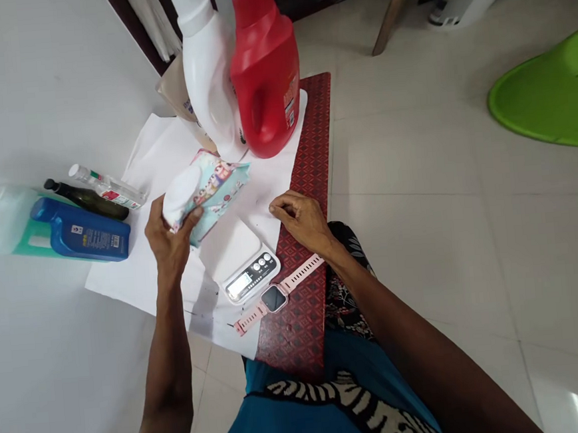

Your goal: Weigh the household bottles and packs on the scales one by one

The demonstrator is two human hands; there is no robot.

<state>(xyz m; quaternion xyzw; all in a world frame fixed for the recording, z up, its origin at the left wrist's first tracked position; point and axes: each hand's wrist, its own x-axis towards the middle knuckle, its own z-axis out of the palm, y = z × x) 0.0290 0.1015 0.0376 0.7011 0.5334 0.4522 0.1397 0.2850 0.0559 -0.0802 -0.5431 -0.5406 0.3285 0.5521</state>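
Observation:
My left hand (173, 235) grips a pack of wet wipes (224, 185) with a white lid and a light blue, pink-edged wrapper. The pack is tilted, above the far side of a white digital scale (239, 247) with a lit display. My right hand (299, 219) rests by the red-patterned table edge, right of the scale, fingers loosely curled with nothing visible in them. A pink-strapped smartwatch (274, 299) lies just in front of the scale, its strap reaching toward my right wrist.
White paper (156, 143) covers much of the red table (298, 329). At the back stand a white jug (211, 82), a red detergent jug (270, 71) and a brown bag (176, 92). Along the wall are a blue bottle (93, 232), a dark bottle (90, 202) and a clear bottle (111, 189).

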